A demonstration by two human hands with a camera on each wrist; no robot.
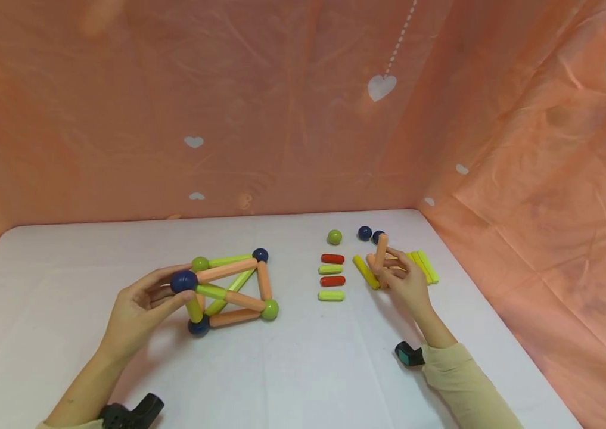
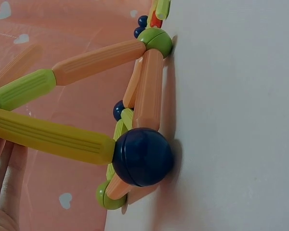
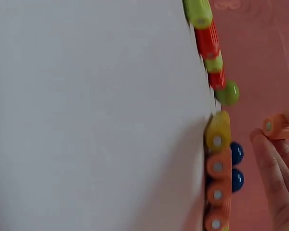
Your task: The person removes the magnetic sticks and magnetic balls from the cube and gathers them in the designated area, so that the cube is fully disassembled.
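My left hand (image 1: 139, 313) pinches the dark blue ball (image 1: 183, 280) at the raised front corner of a frame built of rods and balls. From that ball a yellow rod (image 2: 53, 137) runs down to another blue ball (image 2: 143, 157) low over the white table. Orange and light green rods link it to a green ball (image 1: 269, 309) at the right. My right hand (image 1: 407, 286) holds an orange rod (image 1: 381, 250) between thumb and fingers, above a row of orange and yellow rods lying on the table.
Short red and light green rods (image 1: 331, 295) lie stacked in a column mid-table. Behind them sit a loose green ball (image 1: 334, 237) and two blue balls (image 1: 364, 233). Yellow-green rods (image 1: 428, 266) lie right of my right hand. An orange cloth (image 1: 281, 119) hangs behind the table.
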